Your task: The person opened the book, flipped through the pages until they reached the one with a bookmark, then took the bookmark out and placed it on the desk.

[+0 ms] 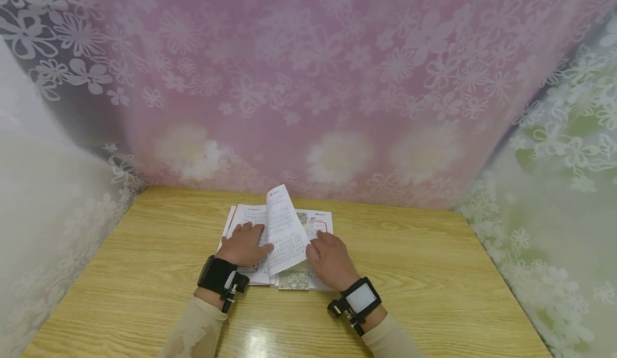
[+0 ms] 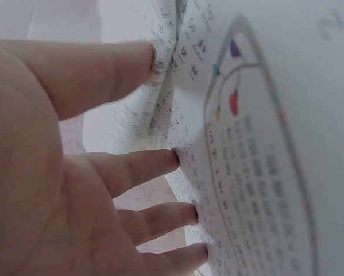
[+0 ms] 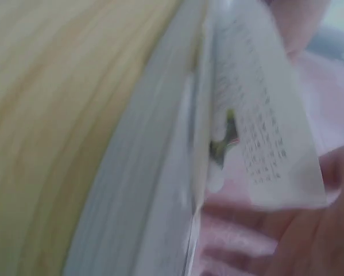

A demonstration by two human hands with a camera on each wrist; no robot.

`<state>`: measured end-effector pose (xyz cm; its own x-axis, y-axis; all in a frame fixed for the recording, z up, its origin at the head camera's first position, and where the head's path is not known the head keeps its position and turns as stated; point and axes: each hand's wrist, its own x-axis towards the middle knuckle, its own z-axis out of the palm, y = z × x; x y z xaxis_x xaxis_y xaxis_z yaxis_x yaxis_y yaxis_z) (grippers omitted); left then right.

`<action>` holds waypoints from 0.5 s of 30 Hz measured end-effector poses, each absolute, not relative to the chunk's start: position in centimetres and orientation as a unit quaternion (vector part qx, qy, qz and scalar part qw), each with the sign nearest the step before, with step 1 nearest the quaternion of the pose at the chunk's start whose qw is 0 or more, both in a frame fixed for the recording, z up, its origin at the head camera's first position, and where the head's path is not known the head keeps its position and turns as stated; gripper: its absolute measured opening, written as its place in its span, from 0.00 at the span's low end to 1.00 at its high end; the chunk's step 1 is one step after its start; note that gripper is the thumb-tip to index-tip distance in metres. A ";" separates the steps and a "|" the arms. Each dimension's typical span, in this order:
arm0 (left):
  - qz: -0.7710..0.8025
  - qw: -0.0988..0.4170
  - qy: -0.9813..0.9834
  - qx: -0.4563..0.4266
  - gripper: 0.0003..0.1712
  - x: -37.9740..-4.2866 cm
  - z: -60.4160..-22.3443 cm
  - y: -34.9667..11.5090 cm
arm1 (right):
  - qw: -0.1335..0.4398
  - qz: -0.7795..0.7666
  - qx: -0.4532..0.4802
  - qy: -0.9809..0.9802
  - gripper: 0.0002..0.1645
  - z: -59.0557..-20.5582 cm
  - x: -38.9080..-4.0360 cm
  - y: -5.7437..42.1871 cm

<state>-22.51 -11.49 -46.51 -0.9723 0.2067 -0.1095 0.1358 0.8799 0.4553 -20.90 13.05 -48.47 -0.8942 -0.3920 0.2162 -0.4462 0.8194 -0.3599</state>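
An open book point(image 1: 324, 217) of printed pages lies on the table. My left hand point(image 1: 244, 246) rests on its left page, fingers spread, with the thumb beside the fold. In the left wrist view the fingertips point(image 2: 186, 214) touch a page with a framed text box and small coloured drawings. One page point(image 1: 284, 224) stands raised and slanted across the middle. My right hand point(image 1: 332, 259) pinches that page's lower right edge; the right wrist view shows the lifted page point(image 3: 263, 132) reaching the hand. A patterned strip point(image 1: 294, 281) lies partly hidden beneath it, jutting past the book's near edge.
The wooden table point(image 1: 424, 272) extends on both sides of the book. A pink flowered curtain point(image 1: 337, 90) hangs behind it, and pale flowered sheets point(image 1: 569, 186) close off the sides. Each wrist wears a black strap with a device point(image 1: 360, 298).
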 end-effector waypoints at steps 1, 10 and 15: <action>0.227 0.080 0.966 0.090 0.38 -22.5 -46.5 -11.5 | 0.061 0.223 0.248 -0.941 0.27 -48.4 -20.8 12.9; 0.333 0.089 0.932 0.112 0.46 -23.4 -46.4 -12.1 | -0.013 0.195 0.462 -0.865 0.45 -48.0 -19.0 10.2; 0.412 0.126 0.895 0.116 0.54 -23.6 -46.1 -12.9 | -0.051 0.131 0.484 -0.864 0.46 -48.1 -17.7 9.7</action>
